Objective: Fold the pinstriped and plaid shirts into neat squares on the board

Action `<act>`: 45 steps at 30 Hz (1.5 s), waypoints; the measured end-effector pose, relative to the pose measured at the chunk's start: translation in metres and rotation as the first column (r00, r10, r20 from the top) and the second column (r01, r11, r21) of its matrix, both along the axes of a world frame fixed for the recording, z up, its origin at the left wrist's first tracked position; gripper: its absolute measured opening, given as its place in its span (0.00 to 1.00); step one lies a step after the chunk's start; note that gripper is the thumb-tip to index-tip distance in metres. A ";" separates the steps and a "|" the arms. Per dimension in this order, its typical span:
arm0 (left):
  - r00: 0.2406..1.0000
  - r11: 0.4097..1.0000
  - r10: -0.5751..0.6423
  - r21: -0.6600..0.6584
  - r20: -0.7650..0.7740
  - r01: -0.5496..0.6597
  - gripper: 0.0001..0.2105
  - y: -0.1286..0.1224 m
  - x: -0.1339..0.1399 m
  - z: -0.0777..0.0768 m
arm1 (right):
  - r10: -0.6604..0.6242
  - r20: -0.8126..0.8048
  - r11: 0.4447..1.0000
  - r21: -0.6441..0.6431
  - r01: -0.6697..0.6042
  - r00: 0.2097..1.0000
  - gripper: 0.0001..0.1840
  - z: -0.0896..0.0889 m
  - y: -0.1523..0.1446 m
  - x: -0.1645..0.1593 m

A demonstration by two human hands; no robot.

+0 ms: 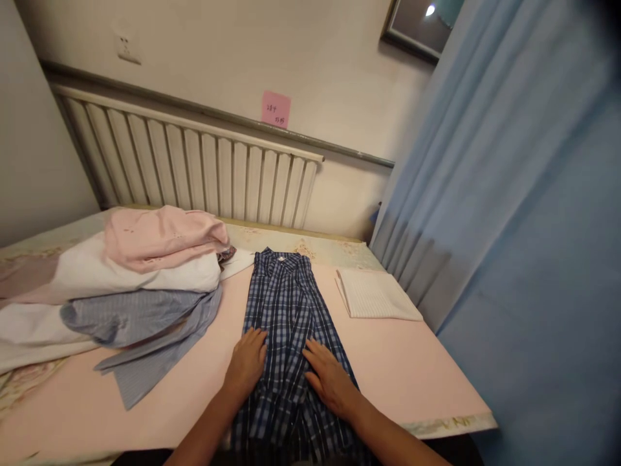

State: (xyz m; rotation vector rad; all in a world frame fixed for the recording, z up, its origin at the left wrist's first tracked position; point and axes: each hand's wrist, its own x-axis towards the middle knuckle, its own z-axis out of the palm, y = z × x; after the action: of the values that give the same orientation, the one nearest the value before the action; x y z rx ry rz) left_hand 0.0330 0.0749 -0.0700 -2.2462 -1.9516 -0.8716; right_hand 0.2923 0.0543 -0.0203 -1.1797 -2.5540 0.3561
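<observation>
A blue plaid shirt (pixel 284 304) lies lengthwise in front of me, its sides folded in to make a long strip. Its collar points toward the wall, and the lower end reaches the table's near edge. My left hand (pixel 246 361) rests on the left border of the shirt, fingers stretched forward. On the right part of the cloth lies my right hand (pixel 330 375), its fingers extended and slightly apart. Both palms face down, and neither hand grips the fabric. Small creases run along the shirt between the hands.
A pile of clothes, with a pink garment (pixel 165 236) on top and a blue striped one (pixel 140 317) lower down, sits at left. A folded white striped cloth (pixel 378 294) lies at right. Behind are a radiator (pixel 204 162) and, rightward, a blue curtain (pixel 466 194).
</observation>
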 end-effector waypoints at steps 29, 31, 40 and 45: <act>0.946 0.987 -0.145 -0.106 -0.290 0.119 0.23 -0.052 0.058 -0.002 | 0.030 -0.068 0.999 0.028 -0.029 0.997 0.27 -0.029 -0.009 0.015; 0.945 0.988 -0.138 -0.103 -0.295 0.112 0.23 -0.051 0.057 -0.003 | 0.045 -0.063 0.999 0.023 -0.044 0.997 0.28 -0.029 -0.010 0.019; 0.946 0.990 -0.143 -0.059 -0.292 0.131 0.22 -0.046 0.052 -0.012 | -0.123 -0.234 0.988 0.066 0.142 0.964 0.26 -0.035 -0.008 0.057; 0.943 0.989 -0.151 -0.049 -0.296 0.143 0.22 -0.044 0.050 -0.015 | -0.336 -0.256 0.930 0.064 0.363 0.906 0.25 -0.046 0.012 0.085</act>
State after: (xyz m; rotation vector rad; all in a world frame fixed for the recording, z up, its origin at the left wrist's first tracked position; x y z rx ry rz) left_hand 0.0833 0.0309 -0.0846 -2.3964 -1.6906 -0.4790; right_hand 0.3769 0.0664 -0.0658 -1.4246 -2.0757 0.2503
